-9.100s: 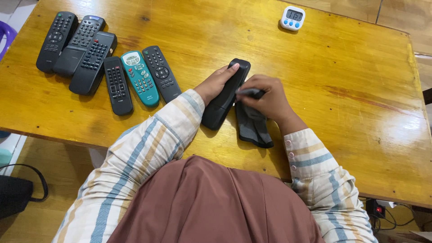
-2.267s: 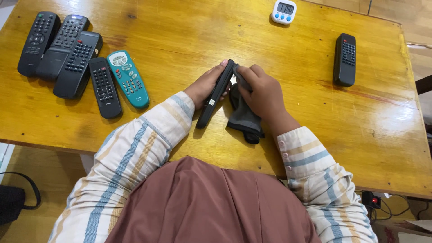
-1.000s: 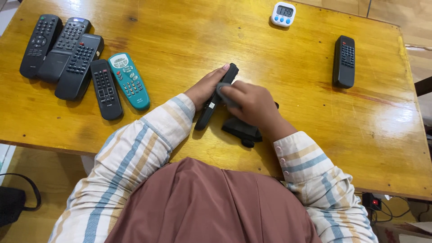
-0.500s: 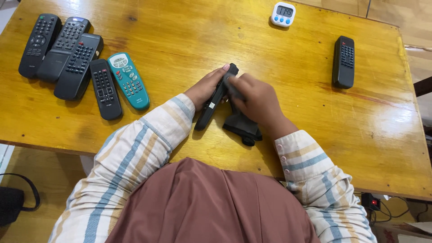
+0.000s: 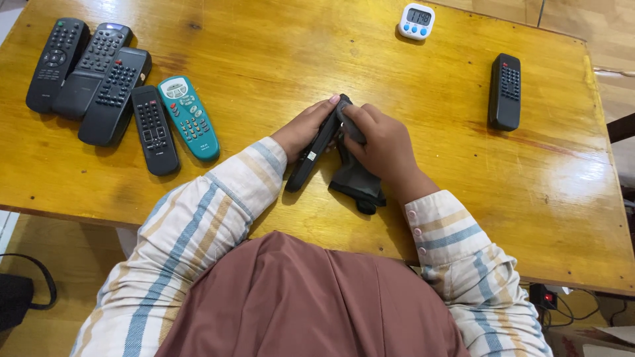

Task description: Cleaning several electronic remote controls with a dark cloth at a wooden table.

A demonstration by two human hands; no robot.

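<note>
My left hand (image 5: 301, 129) clamps a black remote (image 5: 316, 149) tilted on edge mid-surface while my right hand (image 5: 383, 145) presses a dark cloth (image 5: 357, 182) on it. One wiped remote (image 5: 505, 91) apparently lies right; five (image 5: 116, 92) wait left.

I note one screen: a small white digital timer (image 5: 417, 21) at upper centre of the frame, on the wooden table's far edge, with a grey rectangular display above blue round buttons. A small white label (image 5: 311, 157) sits on the black remote's edge, mid-frame.
</note>
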